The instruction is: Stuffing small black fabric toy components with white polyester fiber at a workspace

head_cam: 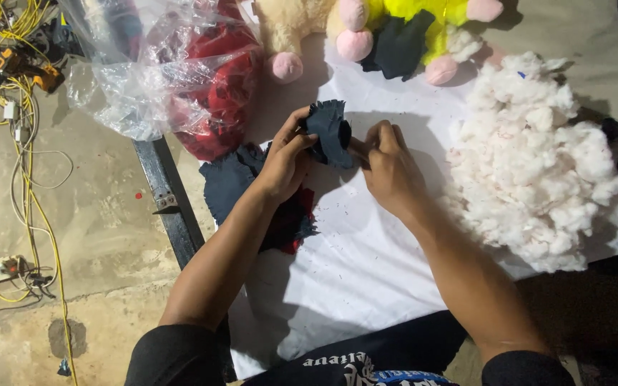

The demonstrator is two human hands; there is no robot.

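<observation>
My left hand (284,161) and my right hand (386,166) meet over a white sheet (355,264) and both pinch a small dark blue piece of fabric (330,129) with a frayed edge. The fabric is bunched between the fingertips, lifted a little above the sheet. Under my left wrist lie more dark blue and dark red fabric pieces (241,182). A big heap of white stuffing (534,164) sits just right of my right hand.
Plush toys in cream, pink and yellow (395,28) lie at the far edge. A clear plastic bag with red items (180,71) rests at upper left. A dark metal bar (169,200) borders the sheet. Yellow cables and plugs (16,107) cover the concrete floor at left.
</observation>
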